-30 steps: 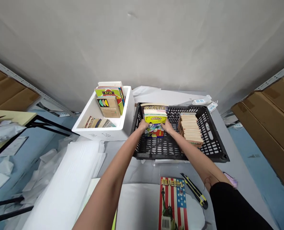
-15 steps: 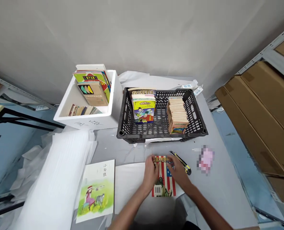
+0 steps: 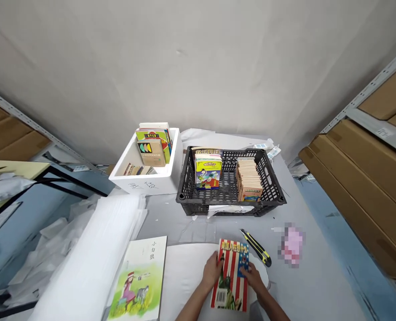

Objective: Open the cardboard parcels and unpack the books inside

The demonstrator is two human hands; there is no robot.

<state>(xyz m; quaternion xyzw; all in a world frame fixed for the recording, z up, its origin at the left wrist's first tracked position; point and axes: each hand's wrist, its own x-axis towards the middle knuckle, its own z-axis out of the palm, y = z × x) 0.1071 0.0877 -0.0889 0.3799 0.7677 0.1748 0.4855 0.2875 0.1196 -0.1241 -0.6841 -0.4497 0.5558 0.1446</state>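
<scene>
Red-and-white striped book (image 3: 230, 285) is at the near middle of the grey table (image 3: 321, 281), held btwn both hands: left hand (image 3: 212, 271) pinches its left edge, thumb on cover; right hand (image 3: 254, 278) pinches its right edge, ditto. Can't tell if its underside touches the table. Yellow-&-blk knife (image 3: 257, 248) lies just beside its far right corner; blurred pink thing (image 3: 293, 246) farther right. Green-&-white book (image 3: 139, 287) lies at near left, next to white foam sheets (image 3: 80, 263). Far side: blk crate (image 3: 194, 205) w/ upright books (image 3: 208, 174) at its left end & a row of small books (image 3: 249, 180) toward its right. White foam box (image 3: 164, 185), also w/ books (image 3: 153, 154), sits left of the crate.
</scene>
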